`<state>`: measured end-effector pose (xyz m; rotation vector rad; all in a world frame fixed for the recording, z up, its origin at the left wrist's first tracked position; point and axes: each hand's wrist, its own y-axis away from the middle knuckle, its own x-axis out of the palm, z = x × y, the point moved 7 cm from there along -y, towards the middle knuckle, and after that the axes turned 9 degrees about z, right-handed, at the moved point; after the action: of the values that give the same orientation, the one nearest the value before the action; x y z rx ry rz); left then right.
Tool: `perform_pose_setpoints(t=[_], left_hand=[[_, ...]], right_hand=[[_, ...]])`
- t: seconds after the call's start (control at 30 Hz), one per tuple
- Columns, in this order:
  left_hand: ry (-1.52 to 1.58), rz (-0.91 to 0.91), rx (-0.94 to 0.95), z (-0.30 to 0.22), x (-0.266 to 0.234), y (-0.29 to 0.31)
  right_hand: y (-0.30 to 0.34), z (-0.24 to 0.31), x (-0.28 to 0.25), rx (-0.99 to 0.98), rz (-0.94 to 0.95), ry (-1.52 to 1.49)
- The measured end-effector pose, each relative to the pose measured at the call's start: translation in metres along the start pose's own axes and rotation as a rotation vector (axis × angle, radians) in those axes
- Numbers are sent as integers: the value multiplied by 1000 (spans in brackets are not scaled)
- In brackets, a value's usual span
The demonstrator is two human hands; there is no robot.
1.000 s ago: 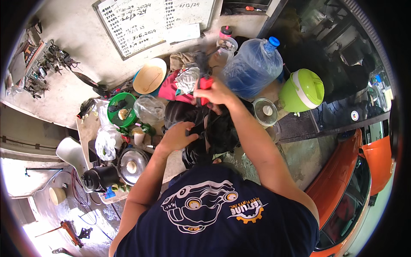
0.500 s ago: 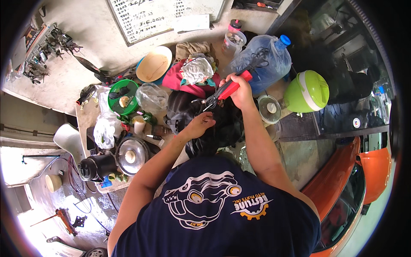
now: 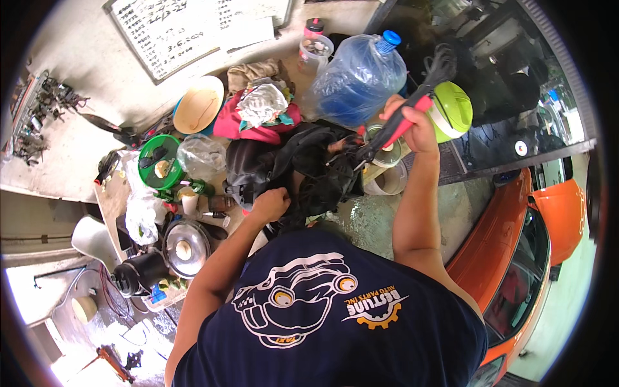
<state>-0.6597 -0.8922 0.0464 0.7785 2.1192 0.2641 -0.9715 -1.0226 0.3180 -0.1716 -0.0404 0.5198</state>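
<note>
My right hand (image 3: 418,126) is raised at the right side of the table, closed around a slim red-and-black tool (image 3: 398,133) with a bundled black cable (image 3: 442,63) at its far end. The tool's exact kind cannot be made out. A black backpack (image 3: 250,158) lies at the table's near edge, its dark straps and folds bunched toward the right. At its near side my left hand (image 3: 271,205) has its fingers curled against the dark fabric, the fingertips partly hidden.
Behind the backpack are a red cloth bundle (image 3: 225,122), a cream basin (image 3: 199,104) and a large blue water jug (image 3: 358,84). A green cooler (image 3: 453,109) stands at the right. Leftward sit a green tray (image 3: 149,174), a pot lid (image 3: 187,258) and a black flask (image 3: 138,274).
My right hand has carried the red-and-black tool rightward, away from the backpack. My left hand has left the tool's tip and come down to the backpack's near side. The view has shifted.
</note>
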Motion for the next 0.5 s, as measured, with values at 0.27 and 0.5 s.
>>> perform_pose_setpoints(t=[0.27,0.5], left_hand=[[428,-63,613,-147,-73,24],[801,230,550,-182,-97,45]], right_hand=[[6,45,18,-409,227,-458],[19,31,4,-390,158,-494]])
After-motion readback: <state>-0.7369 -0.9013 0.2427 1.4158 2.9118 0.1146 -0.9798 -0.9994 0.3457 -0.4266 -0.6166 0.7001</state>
